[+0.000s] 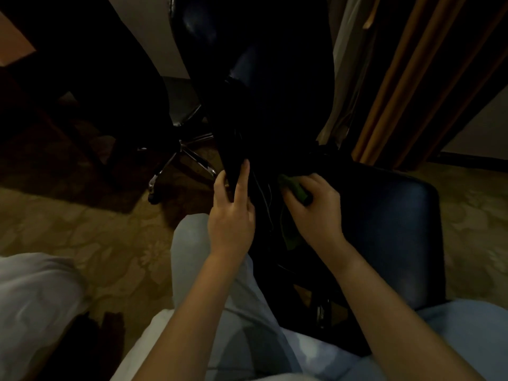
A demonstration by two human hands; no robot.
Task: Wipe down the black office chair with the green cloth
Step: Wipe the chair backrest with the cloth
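I'm looking into a dim room floored with a tan carpet woven in a pale, leafy pattern, soft and matte where the light reaches it. Along the right side hang long curtains in orange-brown vertical folds, with a thinner grey layer beside them. A corner of a wooden desk shows at the upper left, flat and reddish. Behind the work stands a second chair, of which I can mostly make out the star base, shiny metal spokes ending in dark casters. The black office chair fills the middle and right: its seat is a rounded, padded square with a smooth, faintly glossy skin that catches a bluish sheen, and its tall back rises toward the top of the view with the same sheen. My left hand grips a dark edge low on that back, thumb on one side and fingers laid along the other. My right hand is curled around the green cloth, a bunched soft rag, pressing it where seat and back meet; a loose end hangs below the palm. Pale trousers cover the knee beneath my arms, touching the chair's near edge
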